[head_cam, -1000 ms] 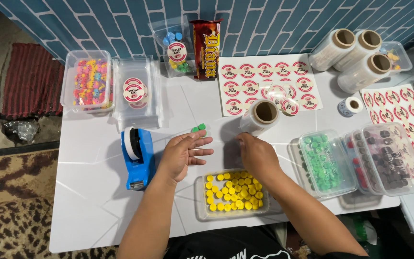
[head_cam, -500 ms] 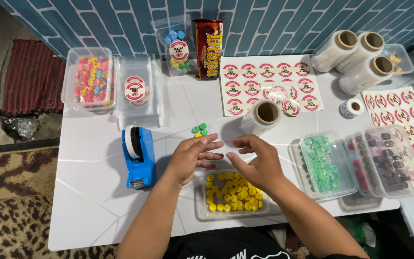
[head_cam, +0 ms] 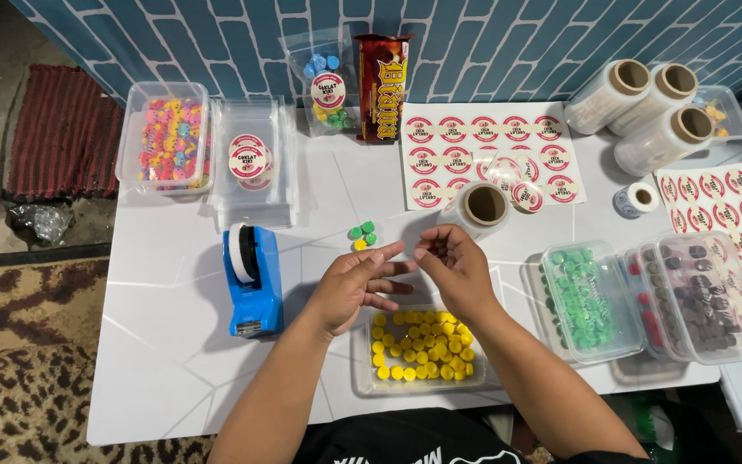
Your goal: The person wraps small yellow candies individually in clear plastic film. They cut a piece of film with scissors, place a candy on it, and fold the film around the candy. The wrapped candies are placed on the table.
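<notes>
A: Hands first. Where are they?

B: Both raised over the white surface [head_cam: 173,361], fingertips nearly meeting. Left hand [head_cam: 355,283] has fingers spread and pointing right, palm down, holding nothing that I can see. Right hand [head_cam: 455,268] is cupped, fingers curled in toward the left hand; whether a small piece sits in that grip I cannot tell, too small.

A: Nearest things?

B: Clear tray of yellow candies [head_cam: 422,348] lies directly below and toward the body from both hands, long axis left-right. Small cluster of green and yellow candies [head_cam: 362,234] sits loose on the surface just beyond the left hand's fingertips, up-left of the gap. Left hand is nearer to that cluster; right hand is nearer to the film roll [head_cam: 479,208] lying just beyond it.

A: Arm pose?

B: Both forearms come up from the bottom edge and angle inward, wrists above the yellow tray.

A: Rest?

B: Blue tape dispenser [head_cam: 254,279] left of the left hand, apart. Tray of green candies [head_cam: 584,299] right of the right hand, darker candy trays [head_cam: 706,296] past it. Sticker sheet [head_cam: 491,142] behind the roll, three big film rolls [head_cam: 650,107] top right.
</notes>
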